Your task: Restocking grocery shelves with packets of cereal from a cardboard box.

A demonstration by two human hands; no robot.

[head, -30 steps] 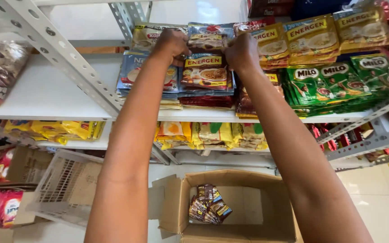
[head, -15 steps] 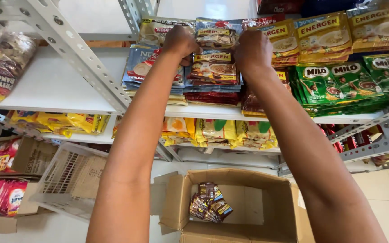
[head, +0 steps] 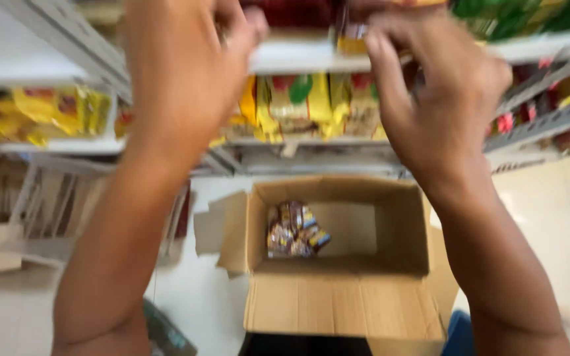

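The left hand is raised in the upper left of the frame, back toward the camera, its fingers curled in at the front edge of a white shelf. Motion blur hides the fingertips, so I cannot tell whether it pinches anything. The right hand is up in the upper right, fingers bent and drawn together at the same shelf edge, just beside a small yellow packet at the top centre; whether the fingers actually grip that packet cannot be told through the blur. The two hands are apart, with the shelf edge showing between them.

Below the hands, in the middle band of the frame, a lower shelf carries a row of yellow sachets, and more yellow packs lie at the left. Green packs show in the top right corner.

In the lower centre an open cardboard box stands on the pale floor, flaps folded out. Inside, against its left wall, lies a small bundle of dark sachets. At the left a white wire basket leans by the rack.
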